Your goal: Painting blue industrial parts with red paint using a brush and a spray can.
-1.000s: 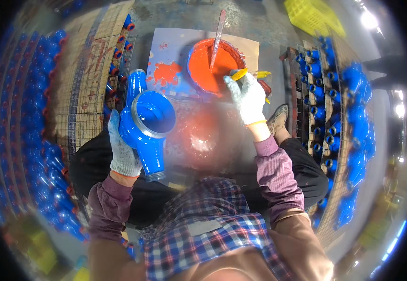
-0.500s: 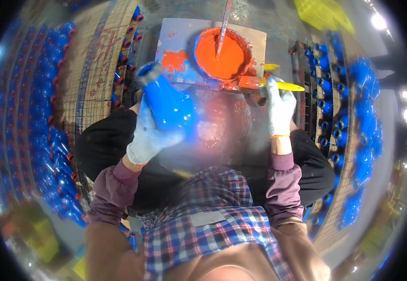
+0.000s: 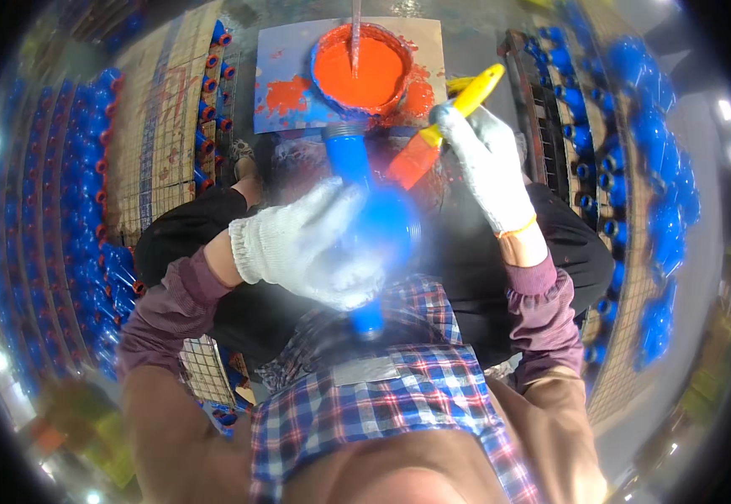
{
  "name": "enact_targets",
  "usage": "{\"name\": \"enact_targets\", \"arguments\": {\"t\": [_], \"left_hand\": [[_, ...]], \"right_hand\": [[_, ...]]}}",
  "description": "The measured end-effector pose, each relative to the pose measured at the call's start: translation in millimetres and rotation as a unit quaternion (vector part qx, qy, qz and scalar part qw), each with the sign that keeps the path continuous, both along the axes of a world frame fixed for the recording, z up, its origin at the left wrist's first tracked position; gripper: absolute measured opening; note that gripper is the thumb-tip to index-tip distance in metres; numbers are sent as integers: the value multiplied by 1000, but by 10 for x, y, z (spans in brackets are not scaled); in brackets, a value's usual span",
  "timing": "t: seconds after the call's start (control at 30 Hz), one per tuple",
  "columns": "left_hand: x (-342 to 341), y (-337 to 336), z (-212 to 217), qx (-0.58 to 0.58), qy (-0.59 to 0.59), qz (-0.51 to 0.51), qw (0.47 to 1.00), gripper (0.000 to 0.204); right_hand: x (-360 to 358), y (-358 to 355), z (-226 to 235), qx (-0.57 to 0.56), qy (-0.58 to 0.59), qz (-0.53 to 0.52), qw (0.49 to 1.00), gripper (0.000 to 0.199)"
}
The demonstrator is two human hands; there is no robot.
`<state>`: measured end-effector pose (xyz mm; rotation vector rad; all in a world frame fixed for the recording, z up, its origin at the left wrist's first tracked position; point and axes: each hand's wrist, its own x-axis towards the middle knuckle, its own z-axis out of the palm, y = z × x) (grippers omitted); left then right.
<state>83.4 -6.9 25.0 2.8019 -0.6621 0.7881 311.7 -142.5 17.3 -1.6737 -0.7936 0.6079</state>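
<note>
The gloved left hand [image 3: 311, 248] is wrapped tight around a blue pipe fitting [image 3: 365, 210], held over the lap just below the bucket of orange paint [image 3: 359, 67], while the gloved right hand [image 3: 487, 168] is closed on the yellow handle of a paintbrush [image 3: 437, 126] whose orange bristles sit beside the fitting's threaded end. The fitting looks stiff, heavy metal, likely slippery where wet, so it is best held by its thick blue middle, away from the painted end
</note>
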Motion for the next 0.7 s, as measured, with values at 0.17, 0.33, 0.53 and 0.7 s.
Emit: {"name": "enact_targets", "arguments": {"t": [0.17,0.33,0.53,0.7], "left_hand": [[129,22,22,71,-11,-77,994,33],[96,35,-72,34,0,-38,999,30],[47,69,-189,-22,-18,81,996,55],[-38,-17,-168,-206,35,138,968,77]], "right_hand": [[-19,61,10,18,-90,64,994,30],[-167,-72,309,14,-122,57,991,25],[-401,-316,321,170,-158,12,973,17],[-419,-444,274,159,-286,43,944,19]]}}
